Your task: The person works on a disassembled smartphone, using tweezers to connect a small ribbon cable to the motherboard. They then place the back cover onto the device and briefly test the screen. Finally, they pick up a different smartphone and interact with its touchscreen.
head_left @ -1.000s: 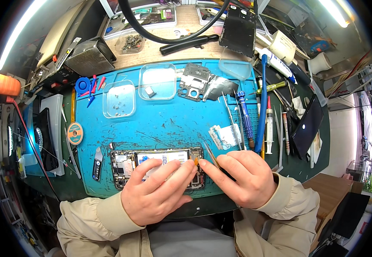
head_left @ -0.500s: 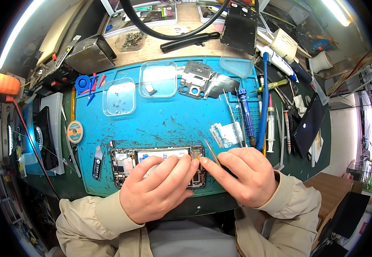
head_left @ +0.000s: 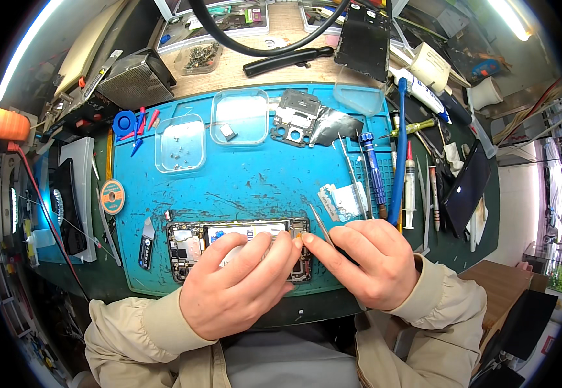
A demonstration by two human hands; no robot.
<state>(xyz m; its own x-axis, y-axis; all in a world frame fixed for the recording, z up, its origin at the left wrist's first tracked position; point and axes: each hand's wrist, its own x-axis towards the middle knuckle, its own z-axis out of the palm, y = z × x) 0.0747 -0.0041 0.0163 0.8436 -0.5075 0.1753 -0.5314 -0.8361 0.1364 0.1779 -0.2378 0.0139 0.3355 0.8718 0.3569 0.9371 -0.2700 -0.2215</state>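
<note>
An opened phone lies crosswise on the blue work mat, its circuit board and battery exposed. My left hand covers the phone's lower middle, fingers curled and drawn together near the right end. Whatever they pinch there is hidden. With my right hand I hold metal tweezers between the bent fingers, tips pointing up and away from the phone. The right index finger stretches to the phone's right end, by a small orange-coloured part, its tip close to the left fingertips.
Two clear trays, one with screws and one with a small metal part, stand behind the phone. Beside them lies a phone inner cover. Screwdriver, blue brush and syringe lie right; solder spool and blade left.
Both hands stay almost in place, with only slight finger shifts at the phone's right end. The tweezers remain in my right hand.
</note>
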